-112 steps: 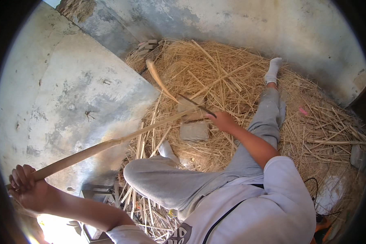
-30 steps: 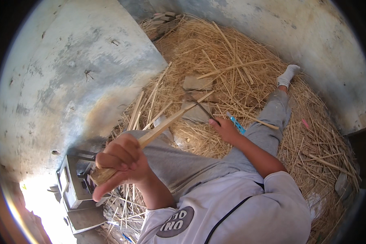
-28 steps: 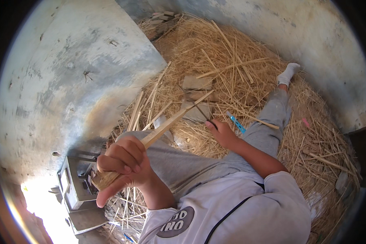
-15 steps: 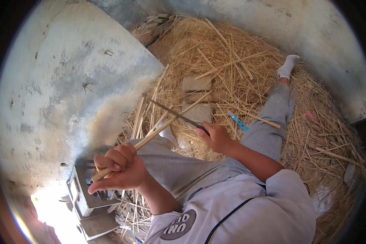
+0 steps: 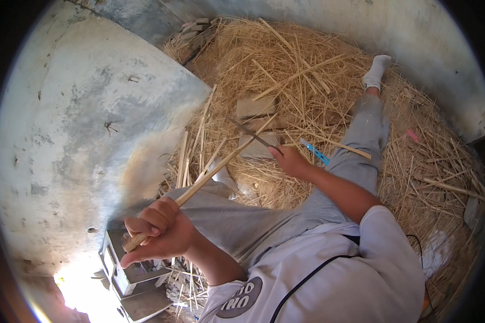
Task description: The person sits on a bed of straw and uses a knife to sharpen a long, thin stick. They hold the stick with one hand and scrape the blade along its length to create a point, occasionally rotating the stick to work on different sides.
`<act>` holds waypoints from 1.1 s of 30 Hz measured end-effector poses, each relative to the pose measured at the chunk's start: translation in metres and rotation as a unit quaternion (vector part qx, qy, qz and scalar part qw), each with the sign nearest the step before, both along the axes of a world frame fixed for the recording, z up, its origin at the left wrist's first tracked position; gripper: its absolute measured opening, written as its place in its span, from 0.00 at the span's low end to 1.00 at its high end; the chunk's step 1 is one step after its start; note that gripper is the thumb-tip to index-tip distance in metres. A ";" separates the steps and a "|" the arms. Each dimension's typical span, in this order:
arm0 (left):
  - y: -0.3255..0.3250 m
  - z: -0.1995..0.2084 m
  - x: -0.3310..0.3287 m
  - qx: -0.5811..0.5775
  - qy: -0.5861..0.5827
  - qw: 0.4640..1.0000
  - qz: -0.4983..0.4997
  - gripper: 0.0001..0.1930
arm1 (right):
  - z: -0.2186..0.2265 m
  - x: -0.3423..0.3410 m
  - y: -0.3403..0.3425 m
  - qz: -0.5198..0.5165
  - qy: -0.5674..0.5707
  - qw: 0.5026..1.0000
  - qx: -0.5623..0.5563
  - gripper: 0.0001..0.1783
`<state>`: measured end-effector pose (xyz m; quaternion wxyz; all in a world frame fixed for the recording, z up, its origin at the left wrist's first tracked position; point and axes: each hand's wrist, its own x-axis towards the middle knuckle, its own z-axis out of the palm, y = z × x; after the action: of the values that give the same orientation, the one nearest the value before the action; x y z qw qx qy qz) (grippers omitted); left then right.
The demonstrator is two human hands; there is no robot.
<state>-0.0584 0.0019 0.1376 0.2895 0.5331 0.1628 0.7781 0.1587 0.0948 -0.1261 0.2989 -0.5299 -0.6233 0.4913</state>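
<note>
My left hand [image 5: 161, 229] is wrapped round the near end of a long, pale split-wood strip [image 5: 215, 171], which looks like bamboo. The strip slants up and away to the right, over my lap. In my right hand [image 5: 292, 160] is a knife [image 5: 254, 134] with a long, narrow dark blade; most of its handle is hidden by my fingers. The blade crosses the strip near its far end and appears to touch it. A light-blue utility cutter [image 5: 314, 152] lies beside my stretched right leg, apart from both hands.
Shavings and split strips [image 5: 296, 70] cover the floor. Flat bricks [image 5: 256, 107] lie among them ahead. A pale wall [image 5: 91, 124] rises at my left, with a grey box-like unit [image 5: 125, 269] below it. Another strip [image 5: 355, 152] lies over my right leg.
My right hand and the knife have moved away from me and slightly right, toward the strip's far end. My left hand keeps its grip. The whole view has shifted a little.
</note>
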 end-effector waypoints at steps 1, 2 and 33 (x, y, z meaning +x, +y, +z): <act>0.001 -0.003 -0.005 -0.001 -0.008 1.000 0.011 0.36 | 0.003 -0.004 0.001 0.023 -0.022 0.999 0.001 0.31; 0.001 -0.004 -0.009 -0.002 -0.015 1.000 0.022 0.36 | 0.006 -0.012 0.000 0.046 -0.044 0.998 0.002 0.31; -0.024 0.037 -0.010 0.014 -0.062 0.953 0.297 0.32 | -0.021 -0.009 -0.010 -0.023 -0.144 0.986 0.077 0.32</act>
<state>-0.0681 -0.0217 0.1745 0.0473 0.4152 0.2847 0.8627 0.1499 0.0849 -0.1476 0.2576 -0.5846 -0.6835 0.3533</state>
